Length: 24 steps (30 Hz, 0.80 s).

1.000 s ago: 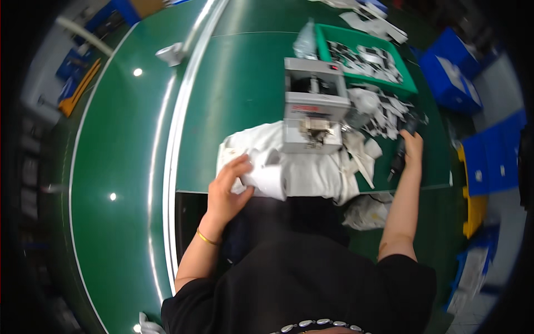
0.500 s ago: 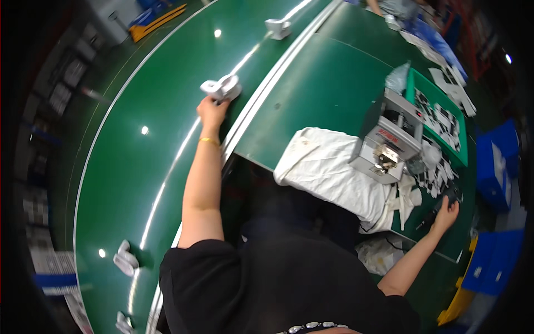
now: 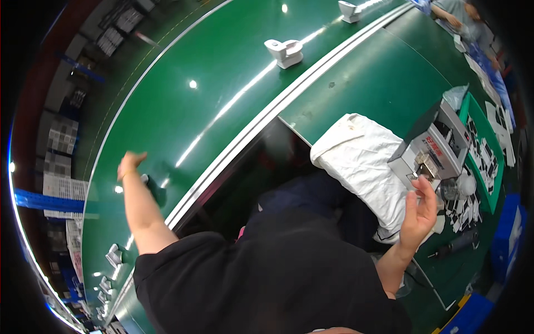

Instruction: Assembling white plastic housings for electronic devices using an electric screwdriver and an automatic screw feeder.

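Note:
My left hand (image 3: 131, 163) is stretched out over the green belt (image 3: 222, 72), thumb apart from the fingers, holding nothing. Close by its wrist, a small white piece (image 3: 145, 178) shows, mostly hidden by the arm. My right hand (image 3: 418, 217) is raised with spread fingers in front of a grey machine (image 3: 409, 158), empty. Below it on the green table lies a dark electric screwdriver (image 3: 459, 244). A white toilet-shaped piece (image 3: 285, 53) stands on the belt farther off. Beside the machine rests a folded white cloth (image 3: 359, 153).
Another white toilet-shaped piece (image 3: 350, 11) stands at the belt's far end; several more (image 3: 114, 255) are at the near left. A green bin (image 3: 494, 200) holds black and white parts, with small parts (image 3: 466, 214) heaped beside it. Another person (image 3: 467, 22) sits at far right.
My left hand has let go of the white toilet-shaped piece and swung left and nearer. My right hand has left the screwdriver and risen leftward. The whole view has turned.

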{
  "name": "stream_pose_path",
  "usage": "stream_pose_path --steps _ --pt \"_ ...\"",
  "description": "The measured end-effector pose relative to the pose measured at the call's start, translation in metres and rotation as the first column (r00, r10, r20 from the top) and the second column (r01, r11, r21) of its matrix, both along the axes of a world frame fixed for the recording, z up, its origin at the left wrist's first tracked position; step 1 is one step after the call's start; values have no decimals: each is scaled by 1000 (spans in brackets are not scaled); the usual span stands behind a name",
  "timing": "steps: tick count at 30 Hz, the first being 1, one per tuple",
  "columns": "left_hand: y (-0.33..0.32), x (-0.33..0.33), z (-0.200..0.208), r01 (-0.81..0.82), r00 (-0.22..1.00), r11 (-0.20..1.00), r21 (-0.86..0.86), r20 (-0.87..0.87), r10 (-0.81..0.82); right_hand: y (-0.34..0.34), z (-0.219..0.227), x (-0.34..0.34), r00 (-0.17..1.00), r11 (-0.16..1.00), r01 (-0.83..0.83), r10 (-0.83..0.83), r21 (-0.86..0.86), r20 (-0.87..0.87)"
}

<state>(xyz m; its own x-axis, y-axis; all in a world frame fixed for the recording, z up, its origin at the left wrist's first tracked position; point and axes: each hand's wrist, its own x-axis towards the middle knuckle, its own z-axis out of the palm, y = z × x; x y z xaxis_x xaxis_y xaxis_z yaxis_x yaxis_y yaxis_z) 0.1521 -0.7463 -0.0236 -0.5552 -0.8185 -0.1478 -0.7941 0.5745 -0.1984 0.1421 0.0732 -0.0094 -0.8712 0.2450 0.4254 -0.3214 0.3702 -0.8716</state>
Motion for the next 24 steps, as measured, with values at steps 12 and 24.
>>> stream_pose_path --steps 12,24 --pt "143 -97 48 399 914 395 828 -394 -97 -28 3 1 991 989 -132 132 -64 0" --pt "645 -96 34 111 936 -802 587 -333 -114 -29 8 40 990 996 64 -57 54 -130"
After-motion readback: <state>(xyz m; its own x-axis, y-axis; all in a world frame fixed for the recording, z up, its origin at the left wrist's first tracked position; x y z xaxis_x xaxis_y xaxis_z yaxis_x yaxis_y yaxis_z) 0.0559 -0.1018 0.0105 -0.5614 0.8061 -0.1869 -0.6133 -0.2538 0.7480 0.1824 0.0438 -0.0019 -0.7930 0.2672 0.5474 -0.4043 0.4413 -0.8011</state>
